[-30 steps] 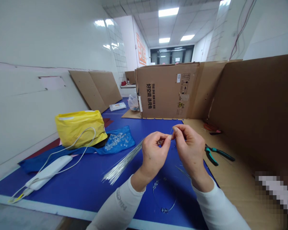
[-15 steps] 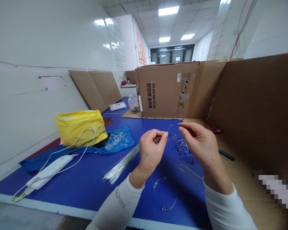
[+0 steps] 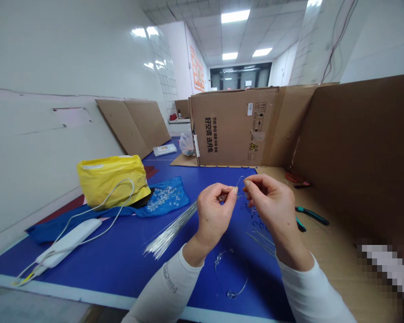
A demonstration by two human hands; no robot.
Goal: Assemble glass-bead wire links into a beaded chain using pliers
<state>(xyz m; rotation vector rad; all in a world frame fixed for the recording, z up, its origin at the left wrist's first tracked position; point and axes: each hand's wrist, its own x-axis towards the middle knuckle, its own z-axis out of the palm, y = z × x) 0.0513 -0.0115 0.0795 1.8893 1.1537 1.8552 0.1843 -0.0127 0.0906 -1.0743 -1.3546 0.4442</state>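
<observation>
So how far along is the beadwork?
Looks done: one curved wire strung with clear beads lies on the blue mat. In hand: the left hand pinches a small clear bead, the right hand a thin silver wire. Left: a bundle of straight silver wires, and loose beads.

A thin silver wire (image 3: 239,181) curves upward, seemingly threaded through a small clear bead (image 3: 221,198).

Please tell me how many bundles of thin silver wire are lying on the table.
2. The larger wire bundle fans out on the blue mat beside the left hand; the smaller wire bundle lies below the right hand. Others could be hidden.
</observation>
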